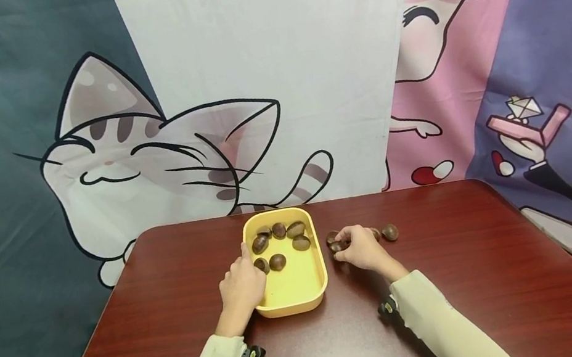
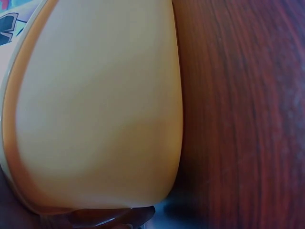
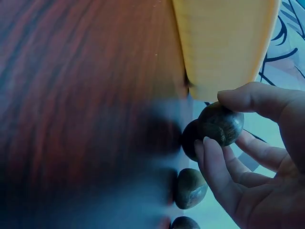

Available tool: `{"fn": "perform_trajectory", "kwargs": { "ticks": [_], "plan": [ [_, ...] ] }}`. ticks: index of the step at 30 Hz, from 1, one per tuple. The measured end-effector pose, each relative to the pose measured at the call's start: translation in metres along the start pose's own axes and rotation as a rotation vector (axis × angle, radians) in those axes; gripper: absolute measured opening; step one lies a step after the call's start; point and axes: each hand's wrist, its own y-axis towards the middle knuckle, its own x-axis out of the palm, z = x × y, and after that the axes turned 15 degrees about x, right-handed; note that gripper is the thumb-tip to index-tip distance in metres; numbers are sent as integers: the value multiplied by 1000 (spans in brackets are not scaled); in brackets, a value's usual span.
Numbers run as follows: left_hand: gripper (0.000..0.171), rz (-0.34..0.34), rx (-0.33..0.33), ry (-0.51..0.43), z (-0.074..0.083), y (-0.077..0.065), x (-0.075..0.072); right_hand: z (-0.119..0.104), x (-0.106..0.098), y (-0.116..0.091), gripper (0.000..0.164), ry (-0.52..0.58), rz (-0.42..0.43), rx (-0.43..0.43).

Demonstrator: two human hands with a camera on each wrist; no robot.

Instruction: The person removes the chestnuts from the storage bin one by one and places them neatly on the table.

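Note:
A yellow plastic box (image 1: 292, 310) stands on the table with several brown chestnuts (image 1: 277, 261) inside, mostly toward its far half. My left hand (image 1: 242, 284) holds the box by its left rim, index finger pointing forward along it. To the right of the box, my right hand (image 1: 363, 249) pinches a chestnut (image 3: 224, 123) between thumb and fingertips. Right behind that one, in the right wrist view, sits another chestnut (image 3: 189, 142), partly hidden. More chestnuts (image 1: 390, 232) lie in a row to the right of the hand. The left wrist view mostly shows the box's outer wall (image 2: 100, 105).
The dark red wooden table (image 1: 163, 323) ends at a back edge just beyond the box. Behind it hangs a cloth backdrop (image 1: 269, 37) with a cartoon cat and figures. Dark wrist cameras (image 1: 254, 356) sit at both sleeves.

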Motion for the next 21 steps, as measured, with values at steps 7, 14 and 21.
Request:
{"fn": "perform_trajectory", "kwargs": {
  "ticks": [7,14,21],
  "plan": [
    [65,-5,4,0,-1,0,0,5,2,0,25,-28,-12,13],
    [65,-3,0,-7,-1,0,1,5,3,-1,26,-30,-32,-1],
    [65,-7,-7,-15,0,-1,0,6,5,0,33,-40,-33,0]
  ]
}}
